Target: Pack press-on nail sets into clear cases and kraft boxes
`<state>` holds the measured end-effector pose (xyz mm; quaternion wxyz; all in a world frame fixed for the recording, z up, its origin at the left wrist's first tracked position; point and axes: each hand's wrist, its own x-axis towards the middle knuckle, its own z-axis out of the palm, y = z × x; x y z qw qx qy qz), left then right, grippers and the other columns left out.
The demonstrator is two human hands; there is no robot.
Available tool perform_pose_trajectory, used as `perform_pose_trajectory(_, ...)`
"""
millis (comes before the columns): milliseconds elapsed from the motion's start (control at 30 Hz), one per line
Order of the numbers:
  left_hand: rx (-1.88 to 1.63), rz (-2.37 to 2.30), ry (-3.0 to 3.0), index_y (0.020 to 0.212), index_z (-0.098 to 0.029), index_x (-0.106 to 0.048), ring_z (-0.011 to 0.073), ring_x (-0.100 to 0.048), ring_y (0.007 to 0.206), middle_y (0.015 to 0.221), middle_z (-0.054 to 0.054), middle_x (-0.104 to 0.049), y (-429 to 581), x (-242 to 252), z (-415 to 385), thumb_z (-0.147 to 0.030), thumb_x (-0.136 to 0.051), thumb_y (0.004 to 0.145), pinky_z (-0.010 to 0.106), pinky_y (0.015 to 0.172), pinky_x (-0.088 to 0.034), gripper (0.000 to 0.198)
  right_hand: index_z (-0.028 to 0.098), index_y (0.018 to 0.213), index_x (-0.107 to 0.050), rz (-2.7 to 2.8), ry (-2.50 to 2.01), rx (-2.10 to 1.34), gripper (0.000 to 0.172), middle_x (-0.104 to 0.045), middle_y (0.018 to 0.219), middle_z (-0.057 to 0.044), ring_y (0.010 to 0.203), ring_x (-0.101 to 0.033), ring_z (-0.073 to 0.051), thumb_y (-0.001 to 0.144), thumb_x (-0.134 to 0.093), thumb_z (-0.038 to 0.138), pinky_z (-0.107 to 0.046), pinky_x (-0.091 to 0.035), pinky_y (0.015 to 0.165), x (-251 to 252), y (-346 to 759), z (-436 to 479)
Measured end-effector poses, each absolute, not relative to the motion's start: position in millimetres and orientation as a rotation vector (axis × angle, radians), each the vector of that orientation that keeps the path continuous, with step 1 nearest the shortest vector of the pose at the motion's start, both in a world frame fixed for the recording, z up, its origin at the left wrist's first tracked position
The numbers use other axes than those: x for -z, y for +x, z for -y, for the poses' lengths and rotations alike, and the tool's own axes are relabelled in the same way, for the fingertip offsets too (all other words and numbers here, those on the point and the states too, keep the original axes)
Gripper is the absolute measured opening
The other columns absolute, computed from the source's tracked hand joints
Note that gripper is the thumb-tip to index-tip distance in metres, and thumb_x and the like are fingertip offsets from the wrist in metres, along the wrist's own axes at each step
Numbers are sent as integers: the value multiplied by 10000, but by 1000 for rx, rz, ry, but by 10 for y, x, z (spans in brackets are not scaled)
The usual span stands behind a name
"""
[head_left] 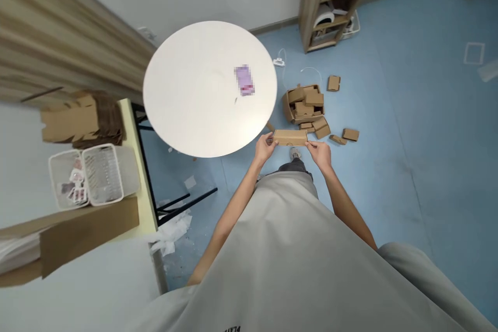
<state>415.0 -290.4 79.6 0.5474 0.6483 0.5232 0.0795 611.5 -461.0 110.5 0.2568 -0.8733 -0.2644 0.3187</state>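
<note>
A small brown cardboard box, long and with its lid down, is held level in front of my body. My left hand grips its left end, and my right hand pinches the right end. Just beyond the held box, a larger open carton on the floor is heaped with similar small boxes. Several more lie loose around it, among them one box to the right and another box farther back.
A round white table stands to the left, bearing a blurred purple item. On a side table are flat cardboard pieces, clear plastic bins and a long carton. A wooden cabinet stands against the wall.
</note>
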Motion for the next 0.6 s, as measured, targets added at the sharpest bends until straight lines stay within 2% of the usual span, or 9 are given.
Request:
perform_pose_trajectory(100,-108,-1190,1592,1379,-159,-776,271,-806,1047,1339,160,-797,4897,-728,3099,-208,-817,924,410,1016,-643,459,228,1077,-920,625,-2431,-810,335,-888,1143,-105,1086,-812,-344,1019,-675,447,-402,-575,976,-1080,6758,4912)
perform_pose_trajectory(233,6,-1159,1665,1348,-184,-802,244,-809,956,1294,128,-822,5613,-667,3427,-174,-804,934,388,1019,-623,414,208,955,-900,522,-2503,-858,488,-882,993,-118,1060,-812,-355,1060,-619,593,-411,-578,986,-996,7388,5255)
perform_pose_trajectory(333,59,-1115,1705,1344,-204,-804,238,-808,953,1309,120,-813,5944,-665,3607,-97,-764,939,400,1046,-612,421,185,971,-875,416,-2567,-870,548,-867,940,-133,1066,-810,-371,1063,-593,646,-437,-581,1016,-866,7702,5390)
perform_pose_trajectory(467,83,-1056,1704,1363,-203,-781,252,-809,1023,1392,141,-762,6257,-657,3724,-36,-694,935,442,1102,-606,468,152,1193,-837,395,-2548,-865,620,-862,1097,-182,1151,-806,-374,1065,-556,689,-474,-576,1083,-669,8018,5449)
perform_pose_trajectory(600,71,-1059,1598,1521,-158,-669,306,-748,1291,1580,210,-630,6423,-643,3767,-34,-654,937,443,1116,-618,597,103,1474,-709,396,-2557,-866,685,-830,1259,-229,1271,-771,-380,1065,-556,631,-519,-563,1132,-533,8200,5471)
